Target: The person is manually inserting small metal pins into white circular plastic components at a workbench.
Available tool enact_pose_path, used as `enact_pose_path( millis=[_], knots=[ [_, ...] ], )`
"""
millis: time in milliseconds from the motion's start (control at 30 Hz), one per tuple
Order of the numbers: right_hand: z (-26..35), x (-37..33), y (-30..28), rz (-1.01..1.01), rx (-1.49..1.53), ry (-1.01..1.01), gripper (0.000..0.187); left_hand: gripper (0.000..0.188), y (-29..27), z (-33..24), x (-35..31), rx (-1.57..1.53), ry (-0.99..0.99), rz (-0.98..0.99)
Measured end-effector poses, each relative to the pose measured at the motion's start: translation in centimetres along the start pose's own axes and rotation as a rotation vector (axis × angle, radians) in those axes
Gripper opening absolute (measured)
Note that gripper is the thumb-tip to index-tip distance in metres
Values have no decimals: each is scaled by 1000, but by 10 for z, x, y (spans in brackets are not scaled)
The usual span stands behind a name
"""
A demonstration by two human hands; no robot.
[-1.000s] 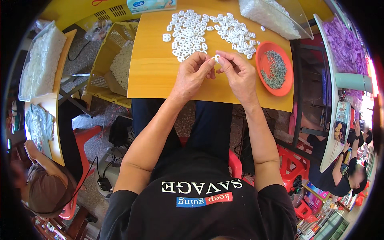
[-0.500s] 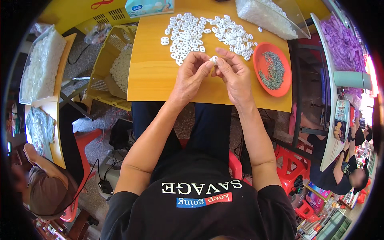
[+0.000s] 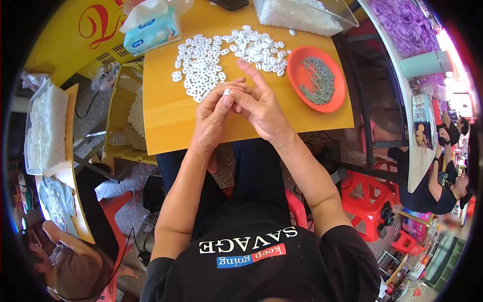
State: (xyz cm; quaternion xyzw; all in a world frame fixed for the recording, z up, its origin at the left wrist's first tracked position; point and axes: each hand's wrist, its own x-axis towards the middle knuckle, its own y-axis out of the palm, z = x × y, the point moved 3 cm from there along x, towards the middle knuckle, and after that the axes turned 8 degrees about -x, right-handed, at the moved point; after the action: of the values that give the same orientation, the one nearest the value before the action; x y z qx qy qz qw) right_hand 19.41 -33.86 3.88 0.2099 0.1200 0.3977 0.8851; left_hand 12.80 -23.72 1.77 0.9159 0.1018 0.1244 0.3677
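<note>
Above the near part of the table, my two hands meet around a small white plastic piece [image 3: 227, 92]. My left hand [image 3: 210, 117] pinches it with the thumb pressed up against it. From the other side my right hand [image 3: 262, 108] grips it between thumb and fingers, one finger sticking up and away. Most of the piece is hidden by the fingertips. Beyond my hands lie many white oval pieces with two holes, in a flat left group [image 3: 198, 65] and a looser right heap [image 3: 257, 49]. An orange-red plate [image 3: 301, 90] of small grey metal pins stands right of my hands.
A tissue pack [image 3: 153, 35] and a clear bin of white pieces [image 3: 302, 20] stand at the table's far side. Left of the table is a yellow crate [image 3: 118, 108]. Another person [image 3: 80, 261] sits at the left; red stools [image 3: 365, 201] stand at the right.
The whole view has turned, so the table appears shifted left. My hands have drawn closer together around the white piece, and a finger of my right hand now sticks out more.
</note>
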Motion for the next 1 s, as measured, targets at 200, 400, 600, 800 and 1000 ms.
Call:
enact_pose_path(
  millis=[200,400,600,800,1000],
  knots=[
    [0,2,6,38,37,62,70,22,-11,1,-4,-5,19,-57],
    [35,-3,-16,-75,-569,-14,49,22,-12,-32,-1,240,53,-135],
    [86,6,-75,-327,-1198,-277,20,31,-99,-128,-11,782,296,-654],
    [92,21,-78,-321,-1729,-471,11,47,-122,-137,-15,1199,396,-688],
    [59,45,-52,-138,-2109,-571,12,26,-30,-65,-3,534,283,-320]
  ],
)
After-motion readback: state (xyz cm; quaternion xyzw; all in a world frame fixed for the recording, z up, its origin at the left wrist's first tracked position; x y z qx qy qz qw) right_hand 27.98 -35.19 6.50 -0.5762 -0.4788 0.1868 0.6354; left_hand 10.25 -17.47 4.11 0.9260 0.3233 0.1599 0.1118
